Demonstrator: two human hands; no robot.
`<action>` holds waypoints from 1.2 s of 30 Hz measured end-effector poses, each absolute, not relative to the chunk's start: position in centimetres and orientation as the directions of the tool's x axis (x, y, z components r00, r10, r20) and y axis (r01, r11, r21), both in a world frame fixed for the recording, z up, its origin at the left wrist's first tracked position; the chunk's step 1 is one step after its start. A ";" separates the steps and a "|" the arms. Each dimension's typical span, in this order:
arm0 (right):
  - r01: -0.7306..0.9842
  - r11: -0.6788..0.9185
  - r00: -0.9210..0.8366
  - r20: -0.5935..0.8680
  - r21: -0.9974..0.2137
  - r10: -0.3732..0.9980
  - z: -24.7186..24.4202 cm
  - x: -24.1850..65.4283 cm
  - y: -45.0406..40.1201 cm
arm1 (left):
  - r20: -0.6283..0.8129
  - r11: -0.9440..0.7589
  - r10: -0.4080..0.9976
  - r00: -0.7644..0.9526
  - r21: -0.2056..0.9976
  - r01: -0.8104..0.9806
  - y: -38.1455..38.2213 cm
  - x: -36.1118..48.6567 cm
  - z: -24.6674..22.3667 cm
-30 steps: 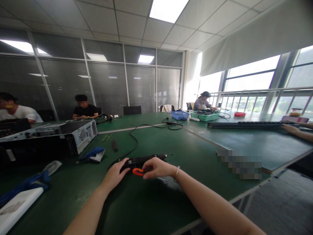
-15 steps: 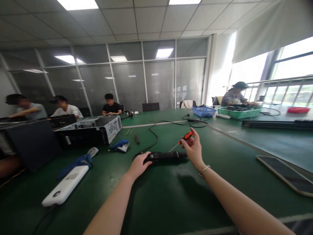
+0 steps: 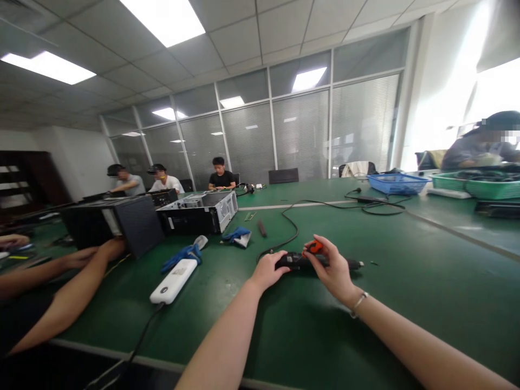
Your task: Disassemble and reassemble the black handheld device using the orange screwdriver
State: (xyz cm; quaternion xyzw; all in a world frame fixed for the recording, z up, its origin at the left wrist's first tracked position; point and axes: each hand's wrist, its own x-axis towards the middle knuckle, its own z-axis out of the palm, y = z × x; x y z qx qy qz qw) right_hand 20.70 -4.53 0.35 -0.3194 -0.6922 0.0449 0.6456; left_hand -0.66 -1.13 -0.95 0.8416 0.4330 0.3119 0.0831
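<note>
My left hand (image 3: 268, 270) is wrapped round the rear end of a black electric screwdriver (image 3: 352, 265) lying on the green table. My right hand (image 3: 333, 268) pinches the orange and black handle of a hand screwdriver (image 3: 315, 247) just above the tool's body. The hand screwdriver's shaft is hidden, so I cannot tell whether its tip touches the tool. My right fingers cover the middle of the electric screwdriver, while its metal nose sticks out on the right. A small dark sliver (image 3: 374, 263) lies beyond the nose. A black cord (image 3: 290, 222) runs away behind my left hand.
To the left are a white power bank-like box (image 3: 174, 283) with a cable, blue gloves (image 3: 238, 236) and an open computer case (image 3: 199, 216). A co-worker's arms (image 3: 77, 276) reach into a dark case (image 3: 142, 225). A blue basket (image 3: 397, 184) and green basket (image 3: 493, 187) stand at back right.
The view has swung left, bringing the co-worker's arms in and losing the phone. My right hand has moved left along the tool, and the hand screwdriver's shaft has gone out of sight.
</note>
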 end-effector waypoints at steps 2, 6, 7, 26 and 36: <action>0.426 0.796 -0.022 0.875 -0.430 0.484 0.1 20.5 -4.2 | 0.446 -0.613 0.780 0.439 0.404 0.678 -1.2 -0.7 -1.1; 0.480 0.790 -0.103 0.869 -0.382 0.484 0.6 20.3 -3.7 | 0.430 -0.599 0.791 0.436 0.394 0.697 -1.2 -0.7 -1.2; 0.486 0.789 -0.118 0.867 -0.376 0.485 0.8 20.2 -3.7 | 0.429 -0.594 0.794 0.431 0.393 0.702 -1.2 -0.7 -1.2; 0.424 0.876 -0.426 0.802 -0.231 0.418 2.2 19.5 -5.5 | 0.424 -0.597 0.793 0.438 0.397 0.698 -1.9 -0.5 -0.8; 0.523 0.804 -0.284 0.832 -0.282 0.476 2.4 19.3 -5.7 | 0.393 -0.574 0.811 0.433 0.397 0.716 -2.0 -0.6 -1.0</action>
